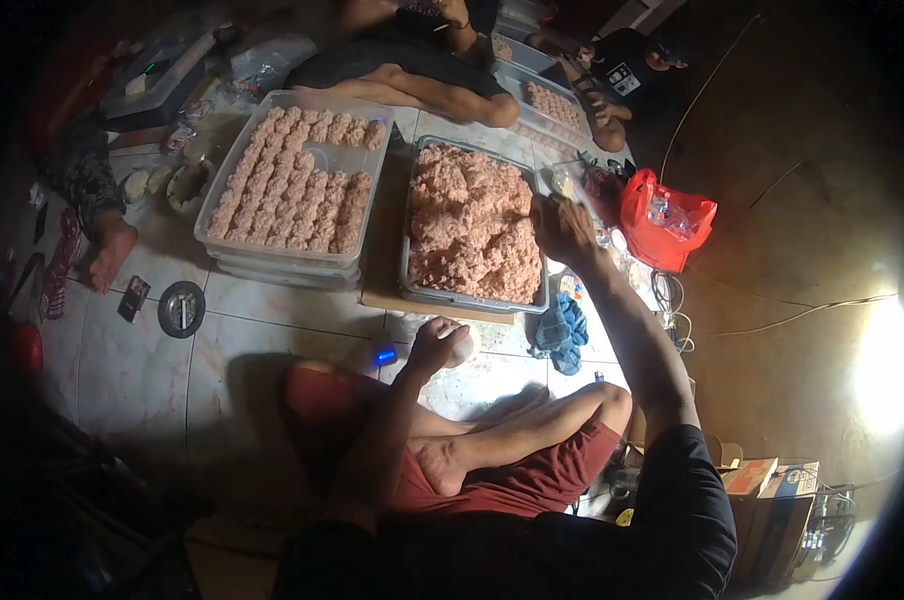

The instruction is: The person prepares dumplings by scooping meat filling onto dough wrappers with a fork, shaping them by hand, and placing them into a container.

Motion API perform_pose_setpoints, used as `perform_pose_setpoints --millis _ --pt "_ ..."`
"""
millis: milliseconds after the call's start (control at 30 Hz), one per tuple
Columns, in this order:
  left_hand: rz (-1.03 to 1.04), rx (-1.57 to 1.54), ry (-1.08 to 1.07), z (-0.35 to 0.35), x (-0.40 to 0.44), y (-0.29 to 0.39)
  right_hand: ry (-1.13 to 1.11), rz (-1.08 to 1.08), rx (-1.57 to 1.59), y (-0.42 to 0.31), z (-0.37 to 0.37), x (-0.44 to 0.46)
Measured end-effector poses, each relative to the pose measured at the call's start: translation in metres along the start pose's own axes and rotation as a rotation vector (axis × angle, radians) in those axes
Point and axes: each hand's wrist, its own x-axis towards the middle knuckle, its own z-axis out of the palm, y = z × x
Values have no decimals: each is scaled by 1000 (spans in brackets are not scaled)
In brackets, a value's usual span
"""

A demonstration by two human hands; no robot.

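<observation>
Beyond left hand (435, 346) gripping something pale (463, 346), beside right hand (570, 233), grip unclear, lies mince (475, 228).

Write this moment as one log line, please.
left hand: holds pale item, unclear; right hand: at right edge of mixture tray; clear box: left of tray; portions: in rows

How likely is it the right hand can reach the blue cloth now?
Probably yes: the right hand is beside the filled tray, and the blue cloth lies by its near corner, with nothing visible covering it.
</observation>
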Motion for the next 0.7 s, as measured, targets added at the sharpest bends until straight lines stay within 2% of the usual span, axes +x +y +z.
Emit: perform_pose_setpoints --millis 33,100,133,167,200,267,300,333,367,433,500,567,633,700 --pt "37 55 0 3 0 5 79 -27 -48 -10 -11 7" --pt "61 96 -12 3 -5 14 83 -82 -144 -16 -6 27" --pt "85 135 -18 2 -7 16 86 -129 -313 -16 15 39" --pt "99 143 -25 1 -8 15 206 -215 -293 -12 40 44" --pt "93 134 -37 0 -8 11 191 -213 -260 -10 70 49" --pt "81 65 -10 -2 -16 22 220 -248 -306 -60 40 24" --pt "-44 0 -37 -6 -11 18 374 -391 -229 -56 51 15" --pt "-8 -27 -11 -7 -2 7 274 -389 -231 -54 55 3" --pt "18 -57 16 -8 1 -4 198 -291 -119 -49 60 -11" --pt "76 115 58 -9 -4 8 151 -242 -126 -21 49 -34" --pt "22 77 18 -9 0 5 49 -158 -160 4 39 -52" --pt "104 73 29 -6 -2 3 26 90 -6 12 24 -52" --pt "60 81 13 -5 -4 -13 136 92 80 26 31 -52" --pt "-20 72 -38 -3 -6 -6 49 131 75 20 18 -53"
